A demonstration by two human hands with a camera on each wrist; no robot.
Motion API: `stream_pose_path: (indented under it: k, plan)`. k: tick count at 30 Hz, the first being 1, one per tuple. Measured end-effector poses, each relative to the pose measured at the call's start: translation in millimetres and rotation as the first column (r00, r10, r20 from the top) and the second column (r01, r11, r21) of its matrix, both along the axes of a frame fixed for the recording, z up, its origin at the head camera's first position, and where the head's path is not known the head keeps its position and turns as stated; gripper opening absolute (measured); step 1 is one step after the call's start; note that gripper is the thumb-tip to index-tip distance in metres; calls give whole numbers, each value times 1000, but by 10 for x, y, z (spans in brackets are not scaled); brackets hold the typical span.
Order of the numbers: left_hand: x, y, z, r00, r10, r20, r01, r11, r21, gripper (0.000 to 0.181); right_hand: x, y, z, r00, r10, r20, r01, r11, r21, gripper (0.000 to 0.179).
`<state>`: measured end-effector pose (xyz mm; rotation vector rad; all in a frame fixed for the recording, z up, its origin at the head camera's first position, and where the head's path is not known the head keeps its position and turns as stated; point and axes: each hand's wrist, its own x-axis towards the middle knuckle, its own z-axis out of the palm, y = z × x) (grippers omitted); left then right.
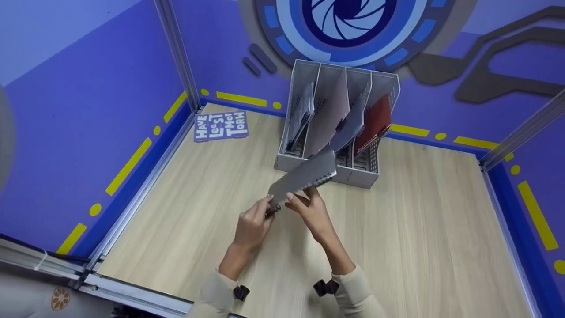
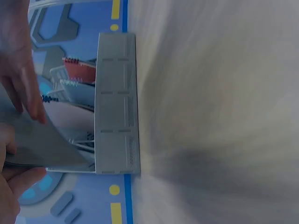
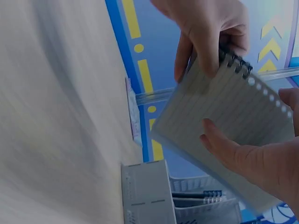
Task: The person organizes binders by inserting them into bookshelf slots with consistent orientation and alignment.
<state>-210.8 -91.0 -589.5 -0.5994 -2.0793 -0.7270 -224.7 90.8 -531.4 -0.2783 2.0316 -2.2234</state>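
A grey-covered spiral notebook [image 1: 304, 174] is held tilted in the air before the file rack. My left hand [image 1: 254, 223] grips its near-left end, close to the black spiral [image 3: 238, 63]. My right hand [image 1: 313, 214] is at the spiral edge. In the right wrist view its straight fingers [image 3: 229, 147] lie against the lined underside, and the thumb is near the punched holes. The grey file rack [image 1: 353, 176] stands behind, holding a pink notebook [image 1: 329, 112], a blue-grey one [image 1: 351, 128], a red one [image 1: 375, 123] and dark-edged items [image 1: 302, 117] in the left slot.
A purple lettered booklet [image 1: 220, 126] lies on the wooden table [image 1: 423, 238] left of the rack. Blue-purple panels [image 1: 110, 110] with metal posts [image 1: 176, 53] close in the back and sides.
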Motion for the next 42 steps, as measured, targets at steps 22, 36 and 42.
stream_pose_path:
  k: [22,36,42]
  plan:
    - [-10,165,-94,963,-42,266,44,999,-4,78,143,89,-57,984,-143,105,151,985,-78,51]
    - [-739,88,-68,644,-98,758,17,993,114,69,127,607,-227,949,-288,130,296,954,-45,52]
    - [-1226,160,-163,573,-161,804,-141,947,290,58,107,929,-202,919,-366,147,350,929,122,56]
